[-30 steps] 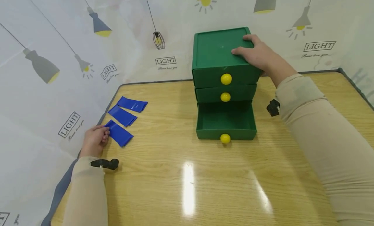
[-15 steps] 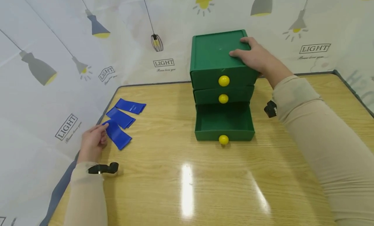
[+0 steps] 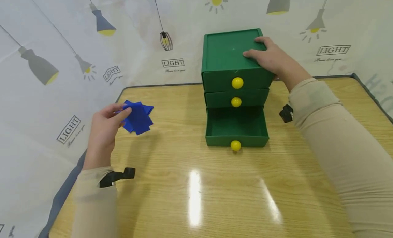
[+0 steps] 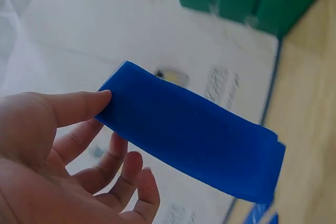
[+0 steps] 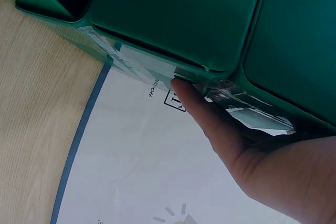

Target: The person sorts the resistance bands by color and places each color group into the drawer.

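My left hand [image 3: 104,130] pinches one end of a flat, folded blue resistance band [image 4: 189,135] between thumb and fingers, raised off the table. In the head view it overlaps two more blue bands [image 3: 148,110] lying at the left. A green drawer cabinet [image 3: 233,52] with yellow knobs stands at the back. Its bottom drawer [image 3: 236,141] is pulled out, with nothing seen inside; the upper two are closed. My right hand [image 3: 271,58] rests over the cabinet's top right edge, two fingertips on the top. In the right wrist view, an extended finger [image 5: 202,114] lies along its taped side.
A wooden table [image 3: 172,183] carries everything. White sheeting [image 3: 138,26] printed with lamps walls off the back and sides, close behind the cabinet. Black wrist camera mounts [image 3: 121,176] stick out from both wrists.
My left hand has lifted the nearest blue band off the table and moved it up and slightly right, over the other two. My right hand stays on the cabinet.
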Demonstrator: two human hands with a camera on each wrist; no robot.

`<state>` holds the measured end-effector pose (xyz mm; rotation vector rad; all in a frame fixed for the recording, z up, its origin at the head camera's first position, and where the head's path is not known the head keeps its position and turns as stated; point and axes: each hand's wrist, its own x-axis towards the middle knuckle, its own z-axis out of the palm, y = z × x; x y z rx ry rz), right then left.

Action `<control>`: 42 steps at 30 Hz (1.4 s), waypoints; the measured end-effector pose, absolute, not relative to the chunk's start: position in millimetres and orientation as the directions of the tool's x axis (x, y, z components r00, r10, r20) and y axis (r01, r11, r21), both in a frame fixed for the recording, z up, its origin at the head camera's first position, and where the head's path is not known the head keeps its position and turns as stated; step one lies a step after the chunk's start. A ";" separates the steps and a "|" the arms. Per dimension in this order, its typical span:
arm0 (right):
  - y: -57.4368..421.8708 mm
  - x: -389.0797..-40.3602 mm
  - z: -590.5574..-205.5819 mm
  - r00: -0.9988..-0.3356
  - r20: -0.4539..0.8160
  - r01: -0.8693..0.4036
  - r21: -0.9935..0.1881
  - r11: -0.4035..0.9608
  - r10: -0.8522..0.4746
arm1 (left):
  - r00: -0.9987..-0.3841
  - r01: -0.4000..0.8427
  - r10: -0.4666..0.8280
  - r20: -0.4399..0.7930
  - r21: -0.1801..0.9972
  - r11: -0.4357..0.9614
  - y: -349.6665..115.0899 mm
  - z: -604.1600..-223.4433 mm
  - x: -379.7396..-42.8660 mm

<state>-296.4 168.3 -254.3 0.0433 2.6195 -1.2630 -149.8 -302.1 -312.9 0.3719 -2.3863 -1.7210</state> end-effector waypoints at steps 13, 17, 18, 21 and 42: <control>168.2 -298.0 -254.6 -0.970 -0.233 0.138 -0.761 0.634 -0.069 | -0.985 0.164 0.079 0.150 0.962 0.219 -206.8 -266.4 -136.1; 168.3 -298.5 -254.7 -0.970 -0.233 0.140 -0.763 0.631 -0.066 | -0.988 0.120 0.123 0.095 0.969 0.216 -183.4 -265.1 -136.8; 168.4 -298.6 -254.9 -0.970 -0.232 0.140 -0.763 0.631 -0.066 | -0.987 0.110 0.136 0.081 0.970 0.218 -178.0 -265.5 -137.2; 168.5 -299.0 -255.1 -0.971 -0.231 0.139 -0.764 0.630 -0.066 | -0.985 0.081 0.165 0.043 0.969 0.232 -161.7 -268.0 -139.4; 167.0 -298.1 -253.8 -0.973 -0.223 0.137 -0.765 0.629 -0.059 | -0.972 -0.048 0.221 -0.084 0.986 0.162 -99.1 -321.0 -181.1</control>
